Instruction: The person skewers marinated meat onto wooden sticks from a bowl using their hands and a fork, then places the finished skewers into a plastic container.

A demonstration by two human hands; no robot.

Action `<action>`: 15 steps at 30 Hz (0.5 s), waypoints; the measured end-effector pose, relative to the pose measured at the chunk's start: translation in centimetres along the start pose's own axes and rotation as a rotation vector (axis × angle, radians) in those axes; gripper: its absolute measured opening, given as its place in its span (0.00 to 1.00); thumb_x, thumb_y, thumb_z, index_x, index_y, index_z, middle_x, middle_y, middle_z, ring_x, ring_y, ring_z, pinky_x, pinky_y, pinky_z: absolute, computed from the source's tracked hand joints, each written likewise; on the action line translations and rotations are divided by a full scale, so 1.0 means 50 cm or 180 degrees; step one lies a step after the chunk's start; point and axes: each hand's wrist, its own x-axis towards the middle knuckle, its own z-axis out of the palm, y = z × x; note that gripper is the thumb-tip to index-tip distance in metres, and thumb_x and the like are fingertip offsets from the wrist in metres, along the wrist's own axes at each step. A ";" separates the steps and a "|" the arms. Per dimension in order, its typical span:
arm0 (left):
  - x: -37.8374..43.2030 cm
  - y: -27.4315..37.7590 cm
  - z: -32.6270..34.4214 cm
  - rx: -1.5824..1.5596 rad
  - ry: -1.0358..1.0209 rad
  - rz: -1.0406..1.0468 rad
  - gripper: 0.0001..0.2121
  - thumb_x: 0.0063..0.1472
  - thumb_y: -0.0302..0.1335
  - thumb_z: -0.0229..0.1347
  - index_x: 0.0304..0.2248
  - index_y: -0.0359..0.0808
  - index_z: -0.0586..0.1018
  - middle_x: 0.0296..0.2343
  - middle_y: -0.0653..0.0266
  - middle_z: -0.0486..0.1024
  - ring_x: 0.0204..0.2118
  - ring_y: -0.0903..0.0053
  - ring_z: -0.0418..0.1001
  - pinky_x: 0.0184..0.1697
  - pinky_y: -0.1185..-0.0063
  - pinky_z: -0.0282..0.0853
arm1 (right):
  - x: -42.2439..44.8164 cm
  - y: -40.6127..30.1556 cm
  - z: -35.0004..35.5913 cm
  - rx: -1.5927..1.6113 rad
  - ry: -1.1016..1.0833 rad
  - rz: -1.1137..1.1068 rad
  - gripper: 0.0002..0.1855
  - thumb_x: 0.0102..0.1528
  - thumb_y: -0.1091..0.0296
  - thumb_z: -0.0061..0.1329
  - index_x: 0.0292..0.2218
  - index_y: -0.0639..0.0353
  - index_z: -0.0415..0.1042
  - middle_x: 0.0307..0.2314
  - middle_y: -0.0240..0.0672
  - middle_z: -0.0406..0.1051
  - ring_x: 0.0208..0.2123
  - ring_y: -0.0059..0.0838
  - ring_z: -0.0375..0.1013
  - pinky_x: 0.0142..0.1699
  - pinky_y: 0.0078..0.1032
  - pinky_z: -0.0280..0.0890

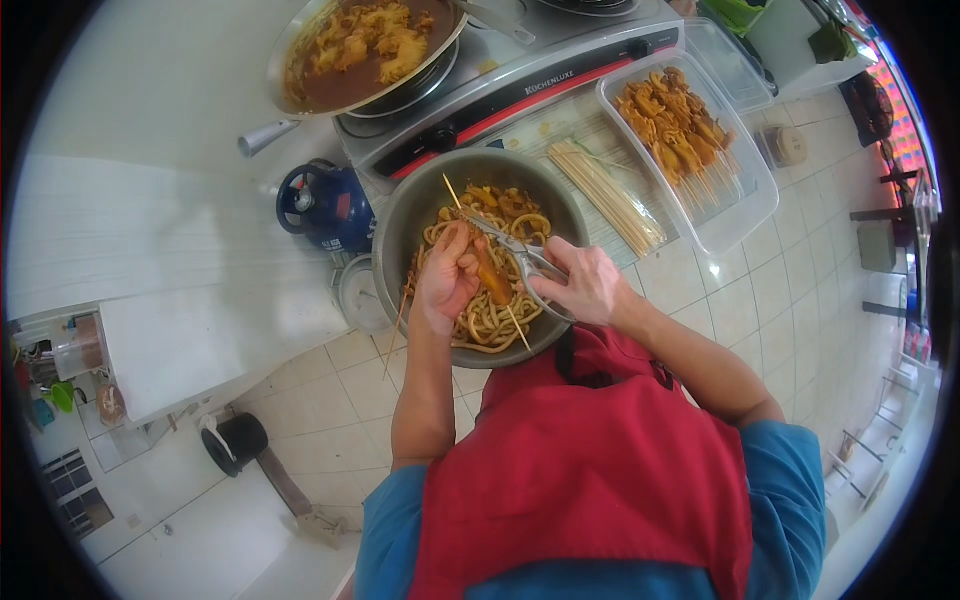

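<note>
A large grey metal bowl [388,217] holds long strands of cooked intestine [480,330] and pieces in orange sauce. Over it, my left hand [450,277] pinches a wooden skewer [519,328] threaded with sauce-coated pieces [493,276]. My right hand [585,281] has its fingers in the handles of metal scissors [517,246], whose blades reach the food beside the left fingertips. Whether the blades are closed on the food, I cannot tell. Another skewer [397,330] leans over the bowl's left rim.
Behind the bowl stands a gas stove [525,86] with a pan [281,67] of food in brown sauce. A bundle of bamboo skewers [604,195] lies beside a plastic container [761,199] of filled skewers [675,127]. A blue gas cylinder [337,210] stands left of the bowl.
</note>
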 end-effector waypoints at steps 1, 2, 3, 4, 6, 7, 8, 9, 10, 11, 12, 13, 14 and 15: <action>0.001 0.000 0.001 -0.0001 0.0000 0.0002 0.06 0.67 0.31 0.50 0.41 0.41 0.72 0.29 0.65 0.71 0.19 0.94 0.53 0.21 0.94 0.51 | 0.001 -0.001 0.000 -0.0025 -0.0016 0.0047 0.25 0.52 0.48 0.54 0.32 0.64 0.64 0.18 0.50 0.69 0.25 0.54 0.72 0.32 0.41 0.66; 0.004 0.000 0.002 0.0036 0.0012 0.0020 0.06 0.67 0.31 0.50 0.40 0.41 0.72 0.29 0.65 0.71 0.18 0.94 0.53 0.21 0.94 0.51 | 0.002 -0.001 0.000 -0.0026 -0.0017 0.0045 0.25 0.52 0.48 0.54 0.32 0.64 0.64 0.18 0.50 0.69 0.25 0.54 0.72 0.32 0.41 0.66; 0.005 0.000 0.003 0.0072 0.0025 0.0036 0.05 0.67 0.31 0.50 0.39 0.41 0.71 0.29 0.65 0.71 0.18 0.94 0.53 0.21 0.94 0.51 | 0.002 -0.001 0.001 -0.0063 -0.0004 0.0030 0.24 0.52 0.49 0.53 0.33 0.64 0.63 0.18 0.50 0.69 0.25 0.54 0.71 0.31 0.41 0.65; 0.004 0.001 0.004 0.0071 0.0026 0.0036 0.05 0.67 0.31 0.50 0.39 0.41 0.71 0.29 0.65 0.71 0.18 0.94 0.53 0.21 0.94 0.51 | 0.002 -0.001 0.002 -0.0100 0.0008 0.0015 0.24 0.53 0.50 0.53 0.33 0.65 0.63 0.18 0.51 0.68 0.25 0.54 0.71 0.31 0.42 0.65; 0.002 0.003 0.008 0.0068 0.0080 0.0011 0.05 0.67 0.31 0.51 0.38 0.41 0.71 0.29 0.65 0.71 0.18 0.94 0.53 0.21 0.93 0.51 | 0.002 -0.001 0.002 -0.0105 0.0032 -0.0049 0.23 0.53 0.50 0.53 0.32 0.64 0.63 0.18 0.50 0.68 0.24 0.55 0.71 0.31 0.42 0.65; 0.002 0.003 0.010 0.0067 0.0081 0.0009 0.05 0.67 0.31 0.51 0.38 0.41 0.71 0.29 0.65 0.71 0.18 0.94 0.53 0.21 0.93 0.51 | 0.002 -0.001 0.002 -0.0110 0.0057 -0.0113 0.23 0.54 0.51 0.52 0.32 0.64 0.62 0.17 0.50 0.68 0.24 0.55 0.71 0.31 0.43 0.65; 0.001 0.003 0.012 0.0090 0.0127 0.0015 0.05 0.67 0.31 0.51 0.38 0.41 0.71 0.29 0.64 0.71 0.18 0.94 0.53 0.21 0.93 0.51 | 0.002 -0.001 0.002 -0.0109 0.0056 -0.0110 0.23 0.54 0.51 0.52 0.32 0.64 0.62 0.17 0.50 0.68 0.24 0.55 0.71 0.31 0.43 0.65; 0.001 0.004 0.013 0.0113 0.0171 0.0023 0.05 0.67 0.31 0.51 0.38 0.41 0.71 0.29 0.64 0.71 0.18 0.94 0.54 0.21 0.93 0.51 | 0.002 -0.001 0.002 -0.0139 0.0036 -0.0083 0.22 0.54 0.51 0.52 0.32 0.64 0.62 0.17 0.49 0.68 0.24 0.55 0.71 0.31 0.43 0.65; 0.001 0.004 0.011 0.0113 0.0170 0.0021 0.05 0.67 0.31 0.51 0.38 0.41 0.71 0.29 0.64 0.71 0.18 0.94 0.54 0.21 0.93 0.51 | 0.002 -0.001 0.002 -0.0169 0.0016 -0.0055 0.22 0.54 0.52 0.52 0.31 0.64 0.62 0.17 0.49 0.68 0.24 0.55 0.71 0.30 0.43 0.65; 0.002 0.004 0.006 0.0132 0.0096 0.0015 0.03 0.67 0.31 0.50 0.38 0.42 0.72 0.29 0.65 0.70 0.19 0.94 0.55 0.21 0.94 0.53 | 0.002 0.001 0.003 -0.0169 0.0017 -0.0053 0.22 0.54 0.52 0.52 0.31 0.64 0.62 0.17 0.49 0.68 0.24 0.55 0.71 0.30 0.43 0.65; 0.003 0.004 0.003 0.0151 0.0023 0.0011 0.03 0.68 0.30 0.49 0.38 0.43 0.73 0.30 0.65 0.69 0.20 0.94 0.56 0.21 0.95 0.54 | 0.002 0.005 0.005 -0.0117 0.0037 -0.0062 0.21 0.54 0.53 0.53 0.31 0.63 0.62 0.17 0.49 0.67 0.23 0.54 0.70 0.29 0.42 0.63; 0.003 0.003 0.002 0.0151 0.0025 0.0011 0.03 0.68 0.30 0.49 0.38 0.43 0.73 0.30 0.65 0.69 0.20 0.94 0.56 0.21 0.95 0.54 | 0.002 0.007 0.007 -0.0065 0.0056 -0.0070 0.20 0.54 0.54 0.53 0.31 0.62 0.63 0.18 0.49 0.66 0.22 0.53 0.68 0.28 0.41 0.62; 0.004 0.003 0.002 0.0146 0.0082 0.0016 0.03 0.68 0.31 0.49 0.37 0.44 0.73 0.30 0.65 0.69 0.20 0.95 0.57 0.21 0.96 0.54 | 0.002 0.009 0.008 -0.0064 0.0055 -0.0070 0.20 0.54 0.54 0.53 0.31 0.62 0.63 0.18 0.49 0.66 0.22 0.53 0.68 0.28 0.41 0.62; 0.006 0.003 0.002 0.0140 0.0139 0.0020 0.03 0.68 0.31 0.49 0.37 0.44 0.73 0.30 0.66 0.69 0.20 0.95 0.57 0.21 0.96 0.54 | 0.002 0.010 0.008 -0.0047 0.0051 -0.0053 0.20 0.54 0.54 0.53 0.30 0.62 0.63 0.17 0.49 0.65 0.22 0.53 0.68 0.28 0.41 0.61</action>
